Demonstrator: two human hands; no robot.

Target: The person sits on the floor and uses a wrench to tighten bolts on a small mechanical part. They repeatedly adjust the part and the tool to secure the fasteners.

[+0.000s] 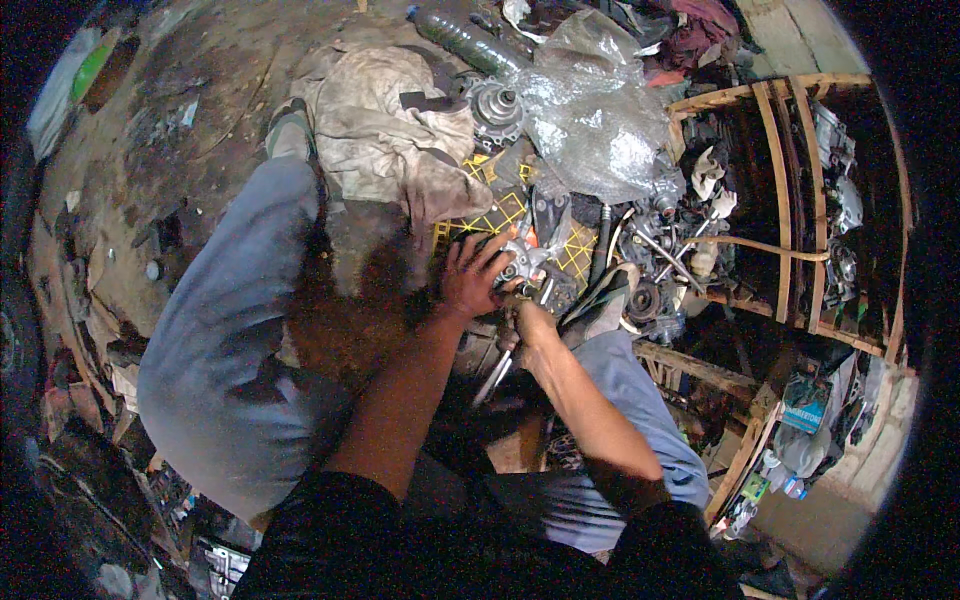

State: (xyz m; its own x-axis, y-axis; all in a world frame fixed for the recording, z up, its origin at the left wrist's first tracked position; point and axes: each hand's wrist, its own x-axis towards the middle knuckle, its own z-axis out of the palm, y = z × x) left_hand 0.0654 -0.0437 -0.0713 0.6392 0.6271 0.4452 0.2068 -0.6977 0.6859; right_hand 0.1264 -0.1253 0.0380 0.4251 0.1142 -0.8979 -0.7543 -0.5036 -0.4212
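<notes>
1. Fingers: left hand [472,280] spread apart on a silvery metal part [520,262]; right hand [533,322] curled, its exact hold cannot be told.
2. Wooden rack [790,200]: far right.
3. Stained cloth [385,130]: crumpled, beyond left hand.
4. Metal part: between the lower legs, near yellow-lined sheeting [578,250].
5. Metal rod [494,379]: slanted, just beside right hand.

L hand [474,276] on part [518,262]; 1 hub [497,108] ahead, rag [385,108] L, rack [781,200] R.
</notes>
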